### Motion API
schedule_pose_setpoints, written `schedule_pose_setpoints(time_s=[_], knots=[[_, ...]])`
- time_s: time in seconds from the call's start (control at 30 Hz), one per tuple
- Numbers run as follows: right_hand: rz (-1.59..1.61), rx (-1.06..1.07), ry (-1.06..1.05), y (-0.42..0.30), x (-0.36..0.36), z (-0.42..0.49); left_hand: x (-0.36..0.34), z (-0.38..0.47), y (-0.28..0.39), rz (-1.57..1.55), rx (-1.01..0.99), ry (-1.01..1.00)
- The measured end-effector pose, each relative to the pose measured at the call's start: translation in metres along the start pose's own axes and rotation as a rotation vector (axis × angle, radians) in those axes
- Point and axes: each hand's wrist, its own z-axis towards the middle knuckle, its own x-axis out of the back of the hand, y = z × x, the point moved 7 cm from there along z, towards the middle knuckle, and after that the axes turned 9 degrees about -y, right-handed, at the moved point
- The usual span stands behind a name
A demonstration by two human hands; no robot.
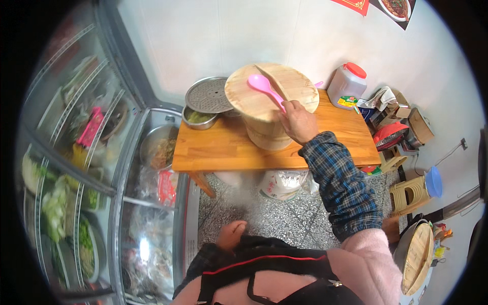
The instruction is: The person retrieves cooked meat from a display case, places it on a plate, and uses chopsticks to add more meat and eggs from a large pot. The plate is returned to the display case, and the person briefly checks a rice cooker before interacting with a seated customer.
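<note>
My right hand (301,122) reaches over the front right of a round wooden lid (244,91) and grips the handle end of a pink plastic spoon (260,82). The spoon's bowl points away to the upper left, beside the lid's raised wooden bar handle (275,82). Under the lid stands a wooden bucket (263,133) on a wooden table (213,152). Low before my body, my left hand (231,234) is loosely closed, with nothing visible in it; part of it is hidden from view.
A steel pot (200,121) with a tilted perforated steamer plate (209,95) stands left of the bucket. A red-capped plastic jar (347,85) is at the table's back right. Glass-doored refrigerated cases (118,228) border the left; plastic stools (410,196) are on the right. A sack (284,185) sits beneath the table.
</note>
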Motion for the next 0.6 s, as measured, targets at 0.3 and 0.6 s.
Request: schedule_pose_setpoints(time_s=[0.3, 0.6], knots=[[-0.351, -0.107, -0.236, 0.023, -0.047, 0.055, 0.047, 0.083, -0.032, -0.044, 0.209, -0.246], [0.805, -0.542, 0.05, 0.077, 0.014, -0.035, 0.062, 0.186, 0.108, 0.053, -0.264, -0.169]])
